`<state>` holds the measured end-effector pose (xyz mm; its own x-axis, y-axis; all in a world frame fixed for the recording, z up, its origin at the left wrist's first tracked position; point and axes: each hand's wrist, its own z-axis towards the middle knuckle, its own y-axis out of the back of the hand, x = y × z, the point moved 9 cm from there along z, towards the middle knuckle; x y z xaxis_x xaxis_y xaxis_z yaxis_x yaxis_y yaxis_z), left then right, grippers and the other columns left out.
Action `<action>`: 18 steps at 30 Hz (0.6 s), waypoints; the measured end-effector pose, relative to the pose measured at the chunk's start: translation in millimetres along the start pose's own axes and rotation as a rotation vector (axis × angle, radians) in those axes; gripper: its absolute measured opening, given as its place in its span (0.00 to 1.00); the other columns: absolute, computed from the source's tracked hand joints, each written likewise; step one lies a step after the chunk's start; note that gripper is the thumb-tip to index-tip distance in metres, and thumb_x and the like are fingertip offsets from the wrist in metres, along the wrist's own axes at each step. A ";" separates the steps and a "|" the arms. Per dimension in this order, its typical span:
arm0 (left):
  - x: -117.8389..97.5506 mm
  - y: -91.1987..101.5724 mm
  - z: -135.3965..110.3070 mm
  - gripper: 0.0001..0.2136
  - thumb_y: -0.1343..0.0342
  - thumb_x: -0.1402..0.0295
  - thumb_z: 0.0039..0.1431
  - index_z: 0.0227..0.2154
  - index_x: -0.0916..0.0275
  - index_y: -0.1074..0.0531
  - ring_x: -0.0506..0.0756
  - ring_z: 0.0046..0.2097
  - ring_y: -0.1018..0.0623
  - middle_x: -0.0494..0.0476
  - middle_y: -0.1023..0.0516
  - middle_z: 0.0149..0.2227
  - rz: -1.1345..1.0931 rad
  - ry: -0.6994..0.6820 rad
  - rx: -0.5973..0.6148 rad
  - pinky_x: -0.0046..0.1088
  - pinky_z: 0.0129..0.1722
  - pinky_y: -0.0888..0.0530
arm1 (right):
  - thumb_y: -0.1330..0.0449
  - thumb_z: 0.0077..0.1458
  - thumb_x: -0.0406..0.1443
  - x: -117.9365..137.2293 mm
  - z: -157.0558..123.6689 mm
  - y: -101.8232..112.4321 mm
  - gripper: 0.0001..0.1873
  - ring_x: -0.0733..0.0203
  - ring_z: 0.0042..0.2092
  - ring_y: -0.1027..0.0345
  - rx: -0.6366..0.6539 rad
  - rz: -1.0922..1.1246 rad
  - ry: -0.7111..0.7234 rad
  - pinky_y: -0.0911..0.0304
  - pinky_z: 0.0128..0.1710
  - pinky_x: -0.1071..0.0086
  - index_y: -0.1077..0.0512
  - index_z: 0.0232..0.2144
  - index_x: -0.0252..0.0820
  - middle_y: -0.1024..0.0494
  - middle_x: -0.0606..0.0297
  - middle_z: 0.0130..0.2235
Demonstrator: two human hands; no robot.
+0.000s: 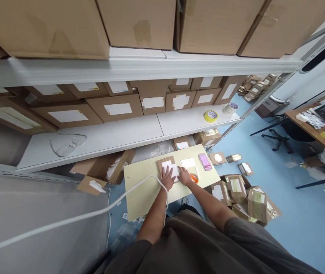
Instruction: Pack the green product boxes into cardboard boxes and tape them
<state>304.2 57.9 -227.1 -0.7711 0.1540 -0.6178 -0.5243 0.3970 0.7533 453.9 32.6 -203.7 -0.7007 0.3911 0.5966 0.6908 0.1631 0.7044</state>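
Note:
On the pale yellow tabletop (pixel 142 190) a small cardboard box (pixel 161 163) lies in front of me, with a white paper label (pixel 175 170) on its top. My left hand (pixel 167 179) rests on the label and the box's left part, its fingers stretched and apart. At the right edge of the label, my right hand (pixel 184 176) touches it with extended fingers. Beside that hand lie an orange tape roll (pixel 194 178), partly hidden, and a stack of white labels (pixel 187 163). Farther right is a pink item (pixel 205 161), blurred out.
A white cable (pixel 108 208) crosses over my left forearm. The shelf (pixel 122 131) ahead holds labelled boxes, glasses (pixel 68 146), yellow tape (pixel 210 116) and a whitish tape roll (pixel 230 108). An open carton (pixel 105 167) is at left. Boxes (pixel 236 188) pile on the floor at right.

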 end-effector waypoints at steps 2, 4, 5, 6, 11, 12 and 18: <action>11.3 -3.4 0.6 0.33 0.44 0.50 0.72 0.76 0.49 0.34 0.71 0.83 0.54 0.57 0.45 0.82 0.029 0.000 0.036 0.57 0.79 0.50 | 0.31 0.63 0.42 16.7 6.2 -6.7 0.35 0.41 0.71 0.34 0.063 0.000 0.099 0.40 0.69 0.57 0.29 0.70 0.44 0.27 0.46 0.71; 20.7 -2.9 0.3 0.33 0.46 0.50 0.73 0.78 0.48 0.37 0.70 0.83 0.55 0.55 0.48 0.82 0.040 -0.005 0.049 0.56 0.80 0.51 | 0.31 0.64 0.46 20.0 7.9 -12.7 0.37 0.40 0.71 0.32 0.093 0.029 0.100 0.39 0.69 0.57 0.30 0.72 0.45 0.26 0.47 0.71; 24.2 -1.6 -0.6 0.33 0.47 0.50 0.74 0.78 0.49 0.38 0.69 0.83 0.55 0.55 0.49 0.83 0.040 -0.007 0.051 0.55 0.80 0.51 | 0.32 0.65 0.48 17.8 5.9 -15.8 0.38 0.40 0.70 0.31 0.096 0.033 0.084 0.38 0.68 0.57 0.31 0.73 0.46 0.27 0.47 0.71; 26.8 0.0 -2.1 0.33 0.48 0.51 0.74 0.79 0.49 0.39 0.69 0.83 0.55 0.54 0.50 0.83 0.038 -0.011 0.052 0.55 0.80 0.51 | 0.33 0.66 0.48 14.5 1.8 -19.5 0.38 0.39 0.69 0.30 0.093 0.020 0.072 0.38 0.68 0.56 0.32 0.74 0.47 0.28 0.47 0.72; 41.4 10.3 -13.7 0.37 0.46 0.51 0.72 0.80 0.49 0.44 0.68 0.83 0.56 0.52 0.50 0.83 0.010 -0.010 0.082 0.52 0.80 0.48 | 0.48 0.76 0.42 0.8 -32.5 -45.4 0.31 0.41 0.74 0.36 0.026 -0.087 0.021 0.40 0.70 0.53 0.35 0.76 0.46 0.32 0.47 0.75; 47.0 15.3 -16.3 0.37 0.46 0.51 0.72 0.80 0.50 0.44 0.68 0.83 0.55 0.53 0.49 0.83 -0.003 -0.014 0.072 0.51 0.80 0.48 | 0.49 0.76 0.42 3.5 -38.9 -51.7 0.31 0.42 0.74 0.36 0.010 -0.084 0.019 0.39 0.69 0.53 0.35 0.76 0.46 0.33 0.47 0.75; 108.1 43.2 -36.5 0.36 0.44 0.46 0.71 0.77 0.53 0.39 0.69 0.82 0.46 0.64 0.43 0.81 -0.185 0.054 -0.050 0.53 0.77 0.40 | 0.39 0.69 0.39 56.0 -57.2 -79.9 0.27 0.41 0.72 0.35 -0.054 0.004 0.173 0.41 0.72 0.53 0.24 0.68 0.50 0.26 0.52 0.71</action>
<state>185.0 58.6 -253.2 -0.6772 0.0332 -0.7351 -0.6753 0.3687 0.6387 349.3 -10.4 -204.6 -0.7216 0.2294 0.6532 0.6861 0.1108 0.7190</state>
